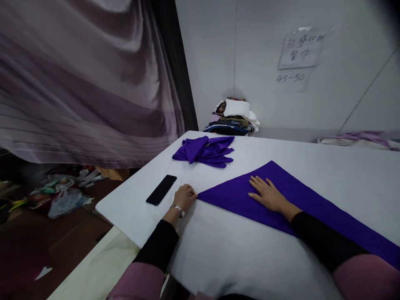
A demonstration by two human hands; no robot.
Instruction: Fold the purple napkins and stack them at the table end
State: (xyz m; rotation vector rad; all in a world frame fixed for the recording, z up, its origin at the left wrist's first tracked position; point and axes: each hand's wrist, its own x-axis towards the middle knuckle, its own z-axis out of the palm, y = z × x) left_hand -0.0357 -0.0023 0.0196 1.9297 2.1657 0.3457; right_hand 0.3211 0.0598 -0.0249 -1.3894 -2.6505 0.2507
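Observation:
A purple cloth (237, 196) lies flat on the white table (243, 254), folded into a long triangle that runs off toward the right edge of the view. At its pointed left corner, my left hand (185, 196) pinches the tip between thumb and fingers. My right hand (265, 193) rests palm down on the cloth below its peak, fingers stretched out. Beyond my left hand sits a crumpled heap of purple cloths (203, 151). A black phone (161, 190) lies on the table just left of my left hand.
Folded clothes (233, 116) are stacked behind the table's far edge. A pinkish curtain (93, 83) hangs at the left, above a floor with plastic bags (67, 202) and scraps. Handwritten paper signs (300, 50) are on the wall. Lilac fabric (359, 138) lies at the back right.

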